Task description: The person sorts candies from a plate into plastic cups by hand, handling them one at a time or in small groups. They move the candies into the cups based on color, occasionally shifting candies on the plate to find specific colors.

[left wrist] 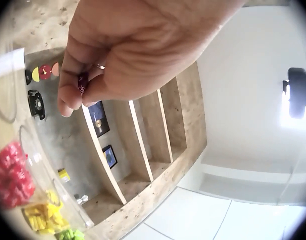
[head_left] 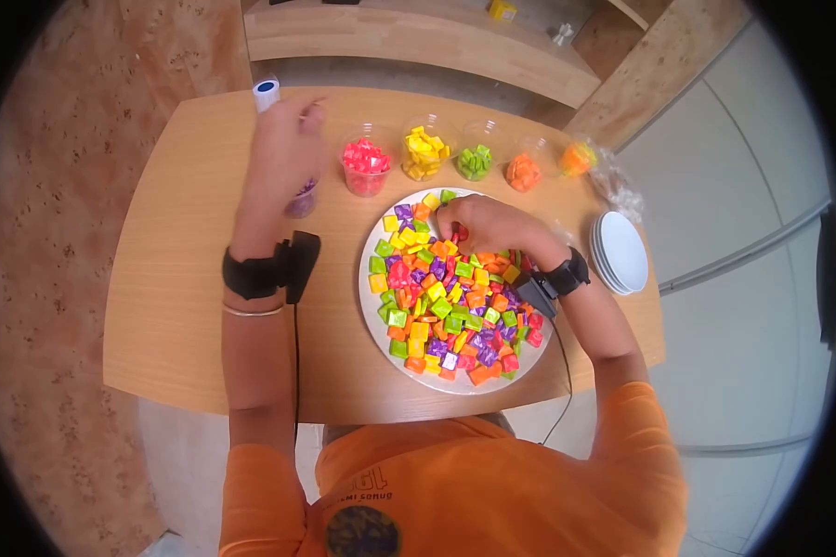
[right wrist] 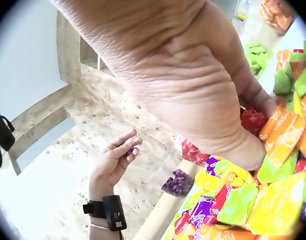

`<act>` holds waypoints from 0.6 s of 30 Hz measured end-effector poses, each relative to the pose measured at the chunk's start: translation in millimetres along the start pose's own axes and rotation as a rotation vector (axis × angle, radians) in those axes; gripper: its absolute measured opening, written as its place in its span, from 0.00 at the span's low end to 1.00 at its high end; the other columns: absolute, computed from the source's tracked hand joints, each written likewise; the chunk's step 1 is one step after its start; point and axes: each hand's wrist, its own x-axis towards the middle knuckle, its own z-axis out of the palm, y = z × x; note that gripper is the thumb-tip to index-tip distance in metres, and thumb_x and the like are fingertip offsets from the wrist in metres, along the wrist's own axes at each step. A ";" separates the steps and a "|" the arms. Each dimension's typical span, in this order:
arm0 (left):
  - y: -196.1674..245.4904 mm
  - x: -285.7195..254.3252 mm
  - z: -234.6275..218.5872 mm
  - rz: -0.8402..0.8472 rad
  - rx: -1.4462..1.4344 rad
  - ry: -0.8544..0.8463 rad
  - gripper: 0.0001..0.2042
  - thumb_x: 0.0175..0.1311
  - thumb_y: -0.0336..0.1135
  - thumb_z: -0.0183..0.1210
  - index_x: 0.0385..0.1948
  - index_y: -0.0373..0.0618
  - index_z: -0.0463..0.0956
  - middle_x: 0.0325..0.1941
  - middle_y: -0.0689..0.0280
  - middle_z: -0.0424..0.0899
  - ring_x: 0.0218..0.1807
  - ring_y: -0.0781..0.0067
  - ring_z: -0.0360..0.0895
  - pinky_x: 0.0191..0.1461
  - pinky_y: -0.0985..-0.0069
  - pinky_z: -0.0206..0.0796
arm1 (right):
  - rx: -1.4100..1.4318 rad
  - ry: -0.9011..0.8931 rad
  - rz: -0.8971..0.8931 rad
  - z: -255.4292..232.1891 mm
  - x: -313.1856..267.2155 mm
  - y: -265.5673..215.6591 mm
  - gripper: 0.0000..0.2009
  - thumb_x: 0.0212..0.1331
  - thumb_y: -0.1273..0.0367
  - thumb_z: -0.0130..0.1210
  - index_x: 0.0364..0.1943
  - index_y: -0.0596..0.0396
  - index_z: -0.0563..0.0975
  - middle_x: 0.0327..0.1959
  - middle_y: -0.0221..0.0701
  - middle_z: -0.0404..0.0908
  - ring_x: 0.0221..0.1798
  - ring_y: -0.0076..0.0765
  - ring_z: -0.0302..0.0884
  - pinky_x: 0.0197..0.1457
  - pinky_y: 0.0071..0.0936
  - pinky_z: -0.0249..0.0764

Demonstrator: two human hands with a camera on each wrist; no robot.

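One purple-wrapped sweet (left wrist: 83,84) sits pinched in the left hand (head_left: 286,153) and, apart, a red-wrapped sweet (right wrist: 252,120) in the right hand (head_left: 500,226), best gripped lightly.

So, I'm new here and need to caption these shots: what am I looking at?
No robot here: a person works with two bare hands. The large picture comes from a camera on the head, looking down; the other two come from the black cameras strapped to each wrist. On the wooden table lies a big round plate of mixed wrapped candies. Behind it stand clear cups of candies grouped mostly by colour, with a stack of white plates at the right. The left hand, raised, pinches a purple candy. The right hand reaches onto the plate, seemingly gripping a red candy.
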 end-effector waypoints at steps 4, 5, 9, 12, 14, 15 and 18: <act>14.1 -3.4 -32.5 -0.111 0.004 -0.106 0.14 0.75 0.27 0.54 0.58 0.34 0.78 0.31 0.70 0.78 0.27 0.83 0.74 0.31 0.80 0.69 | 0.104 -0.035 0.020 -12.0 -3.8 5.6 0.11 0.45 0.77 0.66 0.35 0.57 0.80 0.32 0.32 0.81 0.36 0.33 0.80 0.42 0.30 0.75; 16.0 -5.4 -37.3 -0.191 -0.036 -0.188 0.14 0.75 0.26 0.53 0.58 0.33 0.78 0.31 0.70 0.78 0.27 0.84 0.74 0.31 0.80 0.69 | 0.155 -0.041 0.016 -19.6 -3.6 5.9 0.10 0.47 0.78 0.66 0.37 0.57 0.81 0.32 0.29 0.83 0.36 0.28 0.80 0.41 0.27 0.76; 12.4 -5.6 -40.8 -0.219 -0.201 -0.251 0.14 0.75 0.24 0.52 0.58 0.32 0.77 0.33 0.70 0.78 0.27 0.83 0.74 0.33 0.81 0.70 | 0.370 0.028 0.125 -62.3 3.7 -12.2 0.06 0.56 0.79 0.64 0.37 0.56 0.83 0.32 0.22 0.82 0.36 0.18 0.79 0.42 0.20 0.76; 12.6 -8.0 -41.1 -0.254 -0.158 -0.301 0.14 0.75 0.23 0.52 0.59 0.34 0.77 0.34 0.70 0.78 0.28 0.83 0.75 0.35 0.81 0.70 | 0.468 0.117 0.015 -82.2 34.7 -13.8 0.06 0.57 0.78 0.65 0.38 0.58 0.82 0.31 0.24 0.82 0.37 0.18 0.79 0.41 0.20 0.76; 7.5 -8.6 -39.4 -0.268 -0.080 -0.295 0.14 0.75 0.23 0.51 0.58 0.34 0.77 0.35 0.70 0.77 0.29 0.83 0.75 0.36 0.82 0.70 | 0.472 0.112 0.035 -92.2 59.4 -21.2 0.07 0.58 0.77 0.65 0.40 0.59 0.82 0.32 0.25 0.83 0.37 0.20 0.79 0.42 0.20 0.77; 0.1 -7.5 -37.6 -0.264 -0.076 -0.291 0.14 0.75 0.23 0.51 0.58 0.34 0.77 0.35 0.70 0.77 0.29 0.83 0.75 0.36 0.82 0.70 | 0.475 0.094 0.053 -96.1 71.4 -25.4 0.09 0.59 0.77 0.64 0.43 0.60 0.82 0.33 0.26 0.83 0.37 0.21 0.80 0.43 0.21 0.77; -14.6 -5.7 -37.4 -0.145 0.055 -0.259 0.14 0.73 0.22 0.51 0.57 0.34 0.78 0.35 0.69 0.77 0.32 0.81 0.76 0.39 0.80 0.71 | 0.475 0.203 0.029 -93.4 101.6 -22.9 0.14 0.61 0.76 0.63 0.51 0.61 0.81 0.40 0.30 0.84 0.40 0.23 0.82 0.46 0.22 0.80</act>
